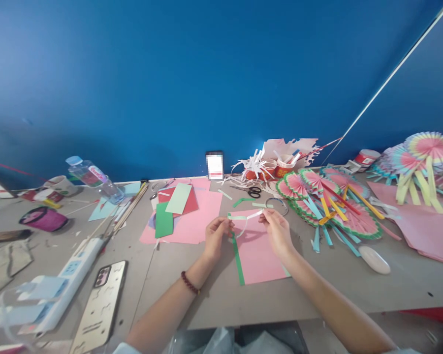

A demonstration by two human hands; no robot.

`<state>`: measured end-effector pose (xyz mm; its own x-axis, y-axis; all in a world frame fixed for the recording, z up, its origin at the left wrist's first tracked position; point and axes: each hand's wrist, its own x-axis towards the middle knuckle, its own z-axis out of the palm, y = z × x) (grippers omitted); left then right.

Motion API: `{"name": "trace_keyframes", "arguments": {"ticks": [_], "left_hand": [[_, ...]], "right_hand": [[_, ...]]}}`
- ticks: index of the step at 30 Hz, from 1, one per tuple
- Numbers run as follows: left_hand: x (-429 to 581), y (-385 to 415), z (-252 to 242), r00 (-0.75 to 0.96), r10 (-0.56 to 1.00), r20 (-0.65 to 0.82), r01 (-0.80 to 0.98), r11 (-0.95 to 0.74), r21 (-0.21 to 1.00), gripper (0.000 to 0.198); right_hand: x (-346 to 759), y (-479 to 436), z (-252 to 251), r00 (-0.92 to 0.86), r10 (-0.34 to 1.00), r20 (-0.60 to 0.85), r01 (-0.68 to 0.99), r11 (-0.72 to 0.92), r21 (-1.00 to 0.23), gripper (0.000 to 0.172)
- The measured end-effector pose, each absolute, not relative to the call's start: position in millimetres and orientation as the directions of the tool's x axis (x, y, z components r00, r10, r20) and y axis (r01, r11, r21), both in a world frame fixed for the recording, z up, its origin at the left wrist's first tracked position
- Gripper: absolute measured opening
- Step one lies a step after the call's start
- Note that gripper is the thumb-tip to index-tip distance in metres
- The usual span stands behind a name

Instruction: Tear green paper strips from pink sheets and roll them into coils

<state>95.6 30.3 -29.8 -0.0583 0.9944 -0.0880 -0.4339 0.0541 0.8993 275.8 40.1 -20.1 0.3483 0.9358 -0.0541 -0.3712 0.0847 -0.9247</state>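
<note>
A pink paper sheet (260,260) lies in front of me on the table, with a green paper strip (239,263) along its left edge. Near the sheet's upper left corner, the fingers of my left hand (217,238) are pinched together on the pale green paper strip (237,216). My right hand (278,233) grips the end of a thin white strip (254,214) between thumb and finger, just above the sheet. From there the white strip loops down toward my left fingertips. Whether the two strips are joined is unclear.
Black scissors (254,191) and a tape roll (276,205) lie behind the sheet. Pleated paper fans (317,191) crowd the right, near a white mouse (374,259). To the left are stacked coloured papers (206,206), a phone (100,307), a power strip (70,280) and a bottle (96,178).
</note>
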Motion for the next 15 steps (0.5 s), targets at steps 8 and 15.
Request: {"name": "trace_keyframes", "arguments": {"ticks": [8, 15], "left_hand": [[73.3, 55.8, -37.0, -0.072, 0.962, -0.263, -0.692, 0.142, 0.707, 0.013], [58.4, 66.0, -33.6, 0.008, 0.927, -0.374, -0.801, 0.229, 0.552, 0.012]], "right_hand": [[302.7, 62.7, -5.7, 0.528, 0.827, -0.194, -0.602, 0.204, -0.772, 0.03], [367.6, 76.3, 17.3, 0.705, 0.69, -0.16, -0.551, 0.392, -0.737, 0.018]]}}
